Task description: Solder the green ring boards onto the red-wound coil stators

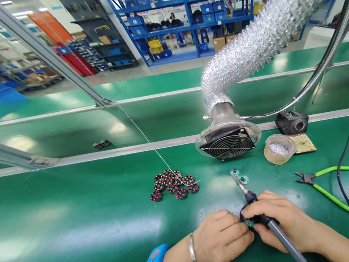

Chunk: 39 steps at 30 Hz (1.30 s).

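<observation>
My right hand (289, 220) is closed around a soldering iron (288, 245), whose metal tip points up and left. Beside it, my left hand (222, 239) has its fingers curled together at a small round part with a green circuit board (249, 222). Fingers of the right hand also reach this part, and most of it is hidden. Just beyond the iron's tip lie small green circuit boards (243, 179). A group of red and black wound motor coils (173, 183) rests on the green bench to the left.
A fume extractor (230, 143) on a silver duct hangs over the bench. Behind my right hand are a round tub of metal shavings (278, 152), a soldering iron stand (292, 123), a yellow sponge (304, 144) and green-handled cutters (307, 179). A black cable (342, 160) crosses the right side.
</observation>
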Tool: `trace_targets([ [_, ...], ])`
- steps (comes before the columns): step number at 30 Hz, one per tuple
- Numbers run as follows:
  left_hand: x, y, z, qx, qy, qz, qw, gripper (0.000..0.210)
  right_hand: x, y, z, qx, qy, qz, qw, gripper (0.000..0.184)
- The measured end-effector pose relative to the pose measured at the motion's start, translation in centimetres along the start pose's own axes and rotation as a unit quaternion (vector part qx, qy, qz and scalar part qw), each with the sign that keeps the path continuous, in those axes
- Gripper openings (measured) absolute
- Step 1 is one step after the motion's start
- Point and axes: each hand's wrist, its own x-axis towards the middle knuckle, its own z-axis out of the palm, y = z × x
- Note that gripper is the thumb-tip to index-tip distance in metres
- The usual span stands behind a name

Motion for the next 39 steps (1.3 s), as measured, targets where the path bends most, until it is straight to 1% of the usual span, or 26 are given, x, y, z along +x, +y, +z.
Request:
trace_targets([
  [3,-0.4,0.2,-0.7,-0.024,0.014,0.003,1.000,0.020,0.1,0.0,0.3,-0.007,-0.020,-0.004,1.000,0.032],
  [5,-0.7,0.3,-0.9,-0.049,0.026,-0.027,0.998,0.019,0.0,0.0,0.3,-0.024,-0.029,-0.007,0.999,0.033],
  [7,-0.8,0.3,-1.0,-0.082,0.044,-0.098,0.991,0.016,-0.1,0.0,0.2,-0.038,-0.035,-0.009,0.999,0.034],
  [9,-0.9,0.2,-0.9,-0.104,0.050,-0.200,0.973,0.012,-0.3,0.0,0.2,-0.043,-0.044,-0.012,0.998,0.037],
  [10,-0.9,0.1,-0.8,-0.110,0.045,-0.243,0.963,0.010,-0.3,0.0,0.2,-0.045,-0.049,-0.015,0.998,0.038],
  [12,-0.9,-0.2,-0.4,-0.119,0.023,-0.287,0.950,0.008,-0.3,0.1,0.2,-0.052,-0.060,-0.017,0.997,0.041],
  [14,-0.9,-0.5,0.0,-0.141,0.011,-0.285,0.948,0.008,-0.3,0.1,0.2,-0.055,-0.070,-0.013,0.996,0.042],
  [17,-0.9,-0.7,0.3,-0.186,0.019,-0.273,0.944,0.010,-0.3,0.3,0.1,-0.034,-0.070,0.001,0.997,0.044],
  [21,-0.6,-0.4,0.2,-0.242,0.029,-0.292,0.925,0.008,-0.6,0.5,0.2,-0.001,-0.043,0.013,0.999,0.046],
  [24,-0.2,-0.2,0.0,-0.272,0.021,-0.336,0.902,0.005,-0.7,0.5,0.3,-0.006,-0.020,0.008,1.000,0.045],
  [29,0.6,-0.3,0.0,-0.308,-0.024,-0.443,0.842,0.006,-0.6,0.1,0.6,-0.067,0.027,-0.029,0.997,0.036],
  [32,0.9,-0.4,0.0,-0.327,-0.025,-0.471,0.819,0.006,-0.7,-0.2,0.9,-0.099,0.033,-0.054,0.993,0.036],
  [35,0.8,-0.3,-0.1,-0.334,-0.021,-0.468,0.818,0.006,-0.8,-0.3,1.1,-0.121,0.038,-0.055,0.990,0.034],
  [39,0.4,-0.3,-0.1,-0.322,-0.016,-0.445,0.836,0.007,-0.9,-0.5,1.4,-0.119,0.050,-0.036,0.991,0.035],
])
